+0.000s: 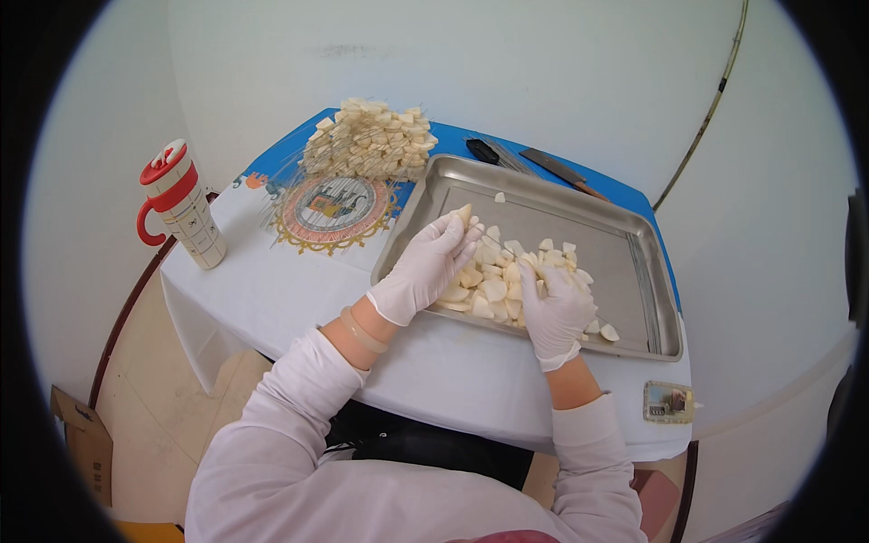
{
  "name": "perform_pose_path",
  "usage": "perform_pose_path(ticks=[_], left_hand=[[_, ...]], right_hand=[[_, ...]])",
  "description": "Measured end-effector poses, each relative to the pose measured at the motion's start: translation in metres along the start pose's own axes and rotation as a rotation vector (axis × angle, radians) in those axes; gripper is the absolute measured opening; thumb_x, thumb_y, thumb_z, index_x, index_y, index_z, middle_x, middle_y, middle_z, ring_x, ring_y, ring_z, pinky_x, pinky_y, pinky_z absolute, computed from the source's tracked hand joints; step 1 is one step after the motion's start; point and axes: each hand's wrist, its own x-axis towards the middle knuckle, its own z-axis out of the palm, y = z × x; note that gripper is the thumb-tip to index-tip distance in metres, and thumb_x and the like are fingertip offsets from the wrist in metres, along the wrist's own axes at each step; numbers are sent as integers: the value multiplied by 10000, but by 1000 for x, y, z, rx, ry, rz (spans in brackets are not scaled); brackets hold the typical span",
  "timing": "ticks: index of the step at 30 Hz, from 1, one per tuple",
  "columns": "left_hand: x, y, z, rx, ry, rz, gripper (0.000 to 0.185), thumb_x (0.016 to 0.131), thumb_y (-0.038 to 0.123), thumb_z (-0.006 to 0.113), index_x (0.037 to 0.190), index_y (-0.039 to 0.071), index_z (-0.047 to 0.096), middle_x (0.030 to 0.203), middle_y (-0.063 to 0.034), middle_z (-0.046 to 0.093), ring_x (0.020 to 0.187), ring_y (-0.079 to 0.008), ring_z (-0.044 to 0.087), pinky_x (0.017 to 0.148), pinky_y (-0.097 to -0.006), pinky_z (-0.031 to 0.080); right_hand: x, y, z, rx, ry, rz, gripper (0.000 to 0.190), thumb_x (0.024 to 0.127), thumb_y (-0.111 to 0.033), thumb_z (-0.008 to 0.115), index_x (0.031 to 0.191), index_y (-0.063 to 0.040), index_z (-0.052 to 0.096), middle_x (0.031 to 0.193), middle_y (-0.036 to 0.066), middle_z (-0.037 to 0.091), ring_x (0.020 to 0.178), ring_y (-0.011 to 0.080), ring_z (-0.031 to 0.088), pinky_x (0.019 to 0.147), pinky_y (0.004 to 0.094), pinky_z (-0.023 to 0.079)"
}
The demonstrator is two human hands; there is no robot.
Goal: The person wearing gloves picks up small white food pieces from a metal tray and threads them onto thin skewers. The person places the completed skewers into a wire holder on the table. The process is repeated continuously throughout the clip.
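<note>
My left hand (pixel 429 261), in a thin white glove, pinches a pale cut vegetable piece (pixel 464 214) between thumb and fingers above the left part of a shallow metal tray (pixel 577 203). My gloved right hand (pixel 562 307) reaches down into a heap of similar cut pieces (pixel 494 290) at the tray's near side. Its fingertips are among the pieces, and whether they grip one cannot be made out. Several thin skewers (pixel 645 292) lie along the tray's right side. Behind the tray, to the left, rises a stack of skewered pieces (pixel 370 139), its thin skewers pointing towards me.
A red and cream tumbler (pixel 182 203) stands at the table's left edge. A cleaver (pixel 553 166), more skewers (pixel 512 157) and a black object (pixel 482 151) lie behind the tray. A phone-like item in a patterned case (pixel 669 402) rests at the near right corner.
</note>
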Motion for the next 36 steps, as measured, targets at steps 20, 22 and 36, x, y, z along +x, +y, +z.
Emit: perform_pose_path(ticks=[20,22,36], left_hand=[[-5,-1,8,255,6,57,304,1032,267,593,1220,29,614,1160,-57,654,1059,-106,638,939,-257,528],[-11,-9,14,337,-69,-12,296,1028,268,601,1196,26,624,1152,-53,653,1056,-101,634,945,-261,529],[-7,-5,9,614,-81,300,394,1034,200,576,1369,2,515,1218,-69,635,1128,-133,597,986,-290,494]], right_hand=[[-3,-4,-1,2,-34,44,276,823,-264,795,654,-111,640,606,46,552,566,251,549,504,379,406],[-5,-8,1,55,-56,41,270,834,-258,785,662,-108,640,608,49,549,569,254,550,509,381,407],[-5,-3,1,57,-46,112,227,878,-275,745,757,-100,665,638,74,567,592,284,563,528,388,423]])
